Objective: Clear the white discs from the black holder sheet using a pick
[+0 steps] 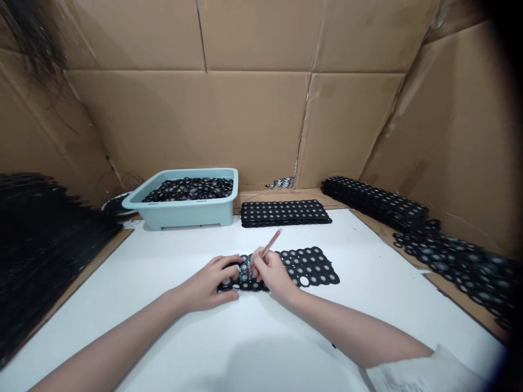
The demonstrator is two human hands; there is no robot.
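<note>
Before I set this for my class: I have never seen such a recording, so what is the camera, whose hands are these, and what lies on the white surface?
One camera, worn on the person's head, looks down at their own bare hands. The left hand presses on a flat black sheet dotted with grey discs. The right hand holds a thin pinkish stick, tip on that sheet. Behind, on the white table, stand a pale blue plastic tub of loose black rings and a neat stack of similar sheets. Brown cardboard walls surround everything.
</note>
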